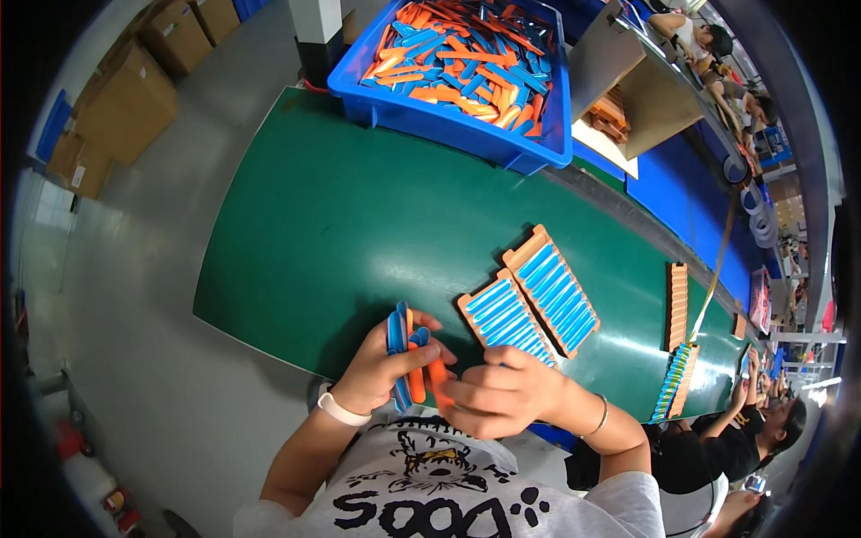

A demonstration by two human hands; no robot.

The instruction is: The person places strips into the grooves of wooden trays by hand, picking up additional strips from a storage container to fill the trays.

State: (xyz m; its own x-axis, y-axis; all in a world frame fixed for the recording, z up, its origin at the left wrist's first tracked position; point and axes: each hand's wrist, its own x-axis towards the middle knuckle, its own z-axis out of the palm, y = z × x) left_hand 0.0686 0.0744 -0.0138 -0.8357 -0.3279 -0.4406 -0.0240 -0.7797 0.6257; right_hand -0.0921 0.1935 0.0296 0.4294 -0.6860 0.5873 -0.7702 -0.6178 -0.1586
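Observation:
My left hand (368,372) is closed around a bunch of slim, round-ended blue and orange pieces (397,334), held upright above the table's near edge. Close beside it, my right hand (502,394) has its fingers curled in, with an orange slim piece (439,381) at its fingertips, smeared by motion. Just beyond the right hand lie two brown slotted trays side by side, a nearer one (466,305) and a farther one (513,258). Both carry rows of blue pieces (558,298); my right hand covers the nearer tray's lower end.
A blue bin (457,143) heaped with loose blue and orange pieces stands at the green table's (305,206) far edge. More brown trays (676,305) lie to the right, near a co-worker in black (735,435). Cardboard boxes (126,103) stand on the floor at left.

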